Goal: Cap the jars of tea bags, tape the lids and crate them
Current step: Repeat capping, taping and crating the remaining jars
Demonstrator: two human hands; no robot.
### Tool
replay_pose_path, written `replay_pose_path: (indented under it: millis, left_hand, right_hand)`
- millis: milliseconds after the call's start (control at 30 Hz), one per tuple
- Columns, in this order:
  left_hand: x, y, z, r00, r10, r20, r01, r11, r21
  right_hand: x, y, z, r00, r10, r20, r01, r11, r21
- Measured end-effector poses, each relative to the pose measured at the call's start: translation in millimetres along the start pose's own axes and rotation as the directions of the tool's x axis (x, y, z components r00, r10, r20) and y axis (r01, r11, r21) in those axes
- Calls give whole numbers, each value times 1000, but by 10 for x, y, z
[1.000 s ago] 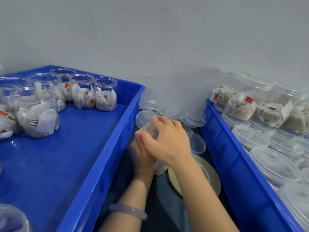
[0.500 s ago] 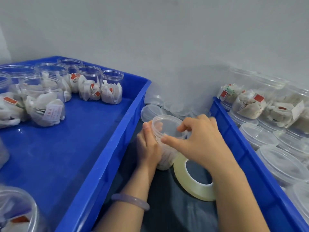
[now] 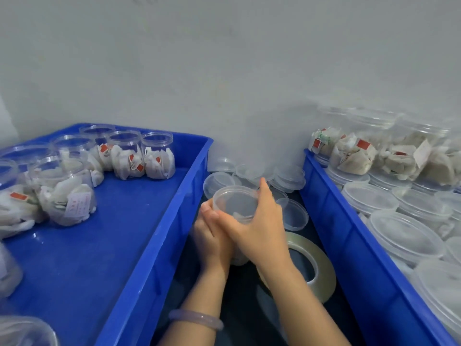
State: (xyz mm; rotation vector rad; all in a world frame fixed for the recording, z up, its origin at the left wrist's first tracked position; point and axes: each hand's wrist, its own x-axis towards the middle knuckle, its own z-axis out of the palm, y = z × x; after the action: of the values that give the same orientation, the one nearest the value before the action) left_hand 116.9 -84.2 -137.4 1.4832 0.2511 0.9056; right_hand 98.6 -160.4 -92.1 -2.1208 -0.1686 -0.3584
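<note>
A clear plastic jar (image 3: pixel 235 203) with a lid on top stands between two blue crates, on a dark surface. My left hand (image 3: pixel 212 236) grips the jar's left side. My right hand (image 3: pixel 259 221) wraps over the lid rim from the right, thumb across the front and fingers curled round the far edge. A roll of clear tape (image 3: pixel 313 265) lies flat just right of my right wrist. Most of the jar's body is hidden behind both hands.
The left blue crate (image 3: pixel 154 233) holds several uncapped jars of tea bags (image 3: pixel 129 156). The right blue crate (image 3: pixel 349 245) is packed with capped jars (image 3: pixel 404 233), stacked at the back. Loose clear lids (image 3: pixel 289 178) lie against the grey wall between the crates.
My right hand has gone from pinching the lid's right edge to wrapping round the rim, its thumb now over my left hand. The view has tilted upward.
</note>
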Motion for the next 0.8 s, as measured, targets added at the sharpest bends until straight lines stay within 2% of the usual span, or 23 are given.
replay_pose_path:
  millis: [67, 133, 200, 267, 333, 400, 467, 533, 567, 600, 633, 733, 800]
  left_hand:
    - [38, 8, -23, 999, 11, -44, -7, 997, 71]
    - [54, 9, -47, 1000, 2, -24, 0, 997, 74]
    - [-26, 35, -56, 999, -28, 44, 23, 995, 92]
    - [-158, 31, -80, 996, -24, 91, 13, 992, 128]
    - [-254, 27, -167, 997, -58, 43, 50, 986, 161]
    - [-322, 37, -286, 999, -51, 14, 48, 981, 190]
    - [-397, 50, -357, 975, -41, 217, -12, 972, 236]
    - [-501, 87, -353, 849, -106, 517, -4, 978, 208]
    - [-540, 91, -335, 772, -131, 622, 21, 983, 182]
    - [-553, 83, -316, 724, -147, 674, 50, 986, 161]
    - [-547, 88, -302, 717, -153, 680, 70, 987, 148]
    - [-488, 86, -308, 784, -143, 604, 69, 987, 143]
    - [-471, 78, -327, 798, -175, 577, 125, 984, 126]
  right_hand:
    - [-61, 123, -145, 991, 74, 112, -76, 997, 12]
    - [-187, 310, -320, 971, 177, 160, -129, 953, -273]
    - [-343, 481, -484, 935, 278, 222, -114, 824, -555]
    - [-476, 598, -550, 883, 344, 320, -76, 776, -626]
    - [-566, 651, -546, 884, 292, 366, 7, 773, -634]
    - [-597, 666, -545, 927, 188, 325, 50, 797, -601]
    - [-605, 636, -542, 954, 132, 270, 48, 820, -570]
    - [-612, 619, -531, 976, 83, 203, 34, 859, -512]
    - [-618, 611, -527, 984, 62, 168, 23, 887, -461]
    - [-623, 608, -525, 989, 49, 142, 13, 913, -407]
    - [-626, 601, -524, 990, 42, 132, 10, 927, -375]
    - [-623, 612, -518, 992, 44, 117, 4, 926, -378]
    - [-625, 626, -513, 991, 49, 123, 0, 929, -370]
